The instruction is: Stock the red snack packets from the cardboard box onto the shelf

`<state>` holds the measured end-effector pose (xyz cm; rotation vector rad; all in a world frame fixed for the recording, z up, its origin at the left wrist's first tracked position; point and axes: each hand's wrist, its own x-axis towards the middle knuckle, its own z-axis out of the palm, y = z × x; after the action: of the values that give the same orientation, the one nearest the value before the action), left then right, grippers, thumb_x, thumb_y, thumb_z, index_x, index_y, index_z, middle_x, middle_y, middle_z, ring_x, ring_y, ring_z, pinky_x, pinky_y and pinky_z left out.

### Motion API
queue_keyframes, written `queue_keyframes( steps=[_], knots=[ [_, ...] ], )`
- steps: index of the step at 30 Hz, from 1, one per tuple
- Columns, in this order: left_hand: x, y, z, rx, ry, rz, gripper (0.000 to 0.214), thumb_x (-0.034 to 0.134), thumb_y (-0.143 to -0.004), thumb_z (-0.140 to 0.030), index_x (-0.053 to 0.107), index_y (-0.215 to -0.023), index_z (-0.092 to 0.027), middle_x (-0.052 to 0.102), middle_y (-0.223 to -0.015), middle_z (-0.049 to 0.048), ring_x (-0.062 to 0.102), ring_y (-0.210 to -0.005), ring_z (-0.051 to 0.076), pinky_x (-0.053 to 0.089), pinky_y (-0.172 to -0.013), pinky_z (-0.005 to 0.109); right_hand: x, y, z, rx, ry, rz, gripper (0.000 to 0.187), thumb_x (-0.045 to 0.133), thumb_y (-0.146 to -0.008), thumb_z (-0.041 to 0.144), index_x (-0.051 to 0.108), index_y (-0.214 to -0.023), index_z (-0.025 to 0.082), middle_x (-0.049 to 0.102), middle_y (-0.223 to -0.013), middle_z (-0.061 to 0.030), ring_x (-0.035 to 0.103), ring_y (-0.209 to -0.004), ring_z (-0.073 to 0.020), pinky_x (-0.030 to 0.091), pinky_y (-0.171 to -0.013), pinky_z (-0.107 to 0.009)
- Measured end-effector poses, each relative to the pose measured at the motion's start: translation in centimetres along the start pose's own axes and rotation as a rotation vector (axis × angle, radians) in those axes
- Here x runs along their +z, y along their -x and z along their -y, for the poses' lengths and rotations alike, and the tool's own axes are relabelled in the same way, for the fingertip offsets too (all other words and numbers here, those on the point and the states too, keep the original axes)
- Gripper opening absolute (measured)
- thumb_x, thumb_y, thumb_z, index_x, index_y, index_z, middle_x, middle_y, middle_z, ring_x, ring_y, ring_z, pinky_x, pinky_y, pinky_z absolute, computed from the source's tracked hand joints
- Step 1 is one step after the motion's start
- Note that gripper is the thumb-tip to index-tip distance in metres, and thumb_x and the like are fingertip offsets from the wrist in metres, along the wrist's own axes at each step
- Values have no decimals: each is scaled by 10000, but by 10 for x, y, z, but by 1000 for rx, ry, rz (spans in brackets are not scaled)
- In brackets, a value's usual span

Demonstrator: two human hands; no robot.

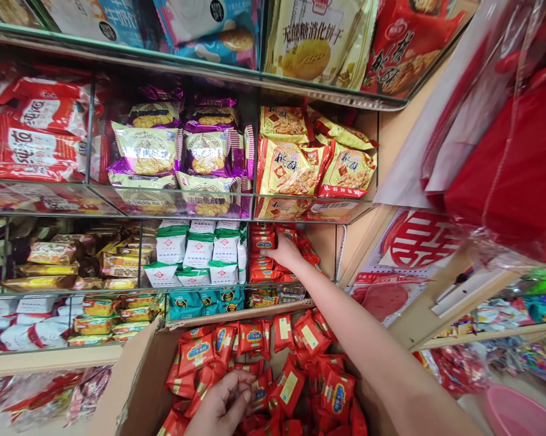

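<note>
My right hand (286,252) reaches into a shelf compartment at the centre. Its fingers are closed at a small red packet (263,241), on a stack of similar red packets (260,266). Part of its grip is hidden by the hand itself. Lower down, my left hand (223,402) hovers over a cardboard box (137,369) filled with loose red wrapped packets (287,387). Its fingers are loosely curled, thumb and forefinger apart, with nothing visible between them. Several packets in the box show a blue oval label, others a pale yellow patch.
White-and-green packets (198,249) sit left of the reached-into compartment, behind a clear divider. Above it, a glass shelf (300,209) carries yellow-and-red packets (291,166). A wooden side panel (359,242) and hanging red bags (513,163) stand to the right. A pink basin (518,412) is at lower right.
</note>
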<state>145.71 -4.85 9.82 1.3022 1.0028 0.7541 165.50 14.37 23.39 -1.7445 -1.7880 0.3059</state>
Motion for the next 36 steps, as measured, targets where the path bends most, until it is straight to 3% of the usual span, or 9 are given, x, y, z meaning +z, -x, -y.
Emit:
queue_keyframes(
  steps=[3,6,8,11,13,16,21,29,36],
  knots=[
    [0,0,4,5,3,3,290,549,-716,-464,605,-856,-216,561,-655,-23,507,-614,130,436,-583,224,-9,14,5,-14,-4,-147,473,608,-683,364,487,-1070,120,528,-1082,-138,470,-1034,-260,360,-864,-378],
    [-1,0,6,13,14,4,267,548,-725,-443,607,-855,-218,572,-666,-16,516,-628,138,447,-602,235,-17,58,18,-251,-92,-300,236,472,-802,304,519,-969,143,544,-987,-104,483,-965,-201,368,-847,-332],
    [-1,0,5,27,2,9,247,546,-733,-422,609,-856,-218,578,-665,-15,516,-623,140,445,-597,235,-15,101,24,-504,-124,-163,191,377,-857,275,538,-825,178,566,-837,-49,512,-828,-153,394,-768,-279],
    [0,0,-2,78,-39,41,177,520,-762,-361,610,-801,-214,585,-668,-13,519,-624,142,437,-595,231,4,166,20,-789,76,327,212,452,-818,329,549,-702,181,576,-712,-30,522,-729,-159,405,-691,-274],
    [1,0,-6,105,-62,79,147,502,-776,-317,607,-796,-216,602,-704,-6,540,-663,154,442,-626,237,22,195,8,-720,199,510,206,548,-749,362,561,-813,167,605,-790,-49,540,-769,-188,416,-689,-288],
    [1,-1,-9,100,-111,112,169,501,-774,-291,600,-895,-229,627,-768,5,562,-715,169,446,-670,245,39,212,-9,-500,283,605,397,612,-686,357,514,-997,131,620,-895,-91,563,-821,-226,429,-715,-318],
    [1,-1,-3,54,-148,59,203,505,-771,-304,590,-937,-224,624,-711,-9,559,-676,158,448,-635,235,33,208,-11,-415,412,812,366,577,-686,363,585,-930,89,636,-880,-147,576,-842,-269,415,-775,-382],
    [0,-1,1,89,-90,6,158,518,-767,-288,584,-897,-228,675,-778,4,624,-760,169,492,-705,255,35,206,-14,-462,503,760,274,530,-651,152,588,-912,93,649,-796,-124,595,-768,-234,421,-732,-331],
    [-1,-4,7,69,-48,-16,183,560,-732,-273,573,-907,-218,696,-899,32,629,-896,194,476,-834,311,42,204,-27,-485,475,852,283,616,-612,215,590,-871,104,644,-789,-108,575,-802,-222,397,-748,-293]
  ],
)
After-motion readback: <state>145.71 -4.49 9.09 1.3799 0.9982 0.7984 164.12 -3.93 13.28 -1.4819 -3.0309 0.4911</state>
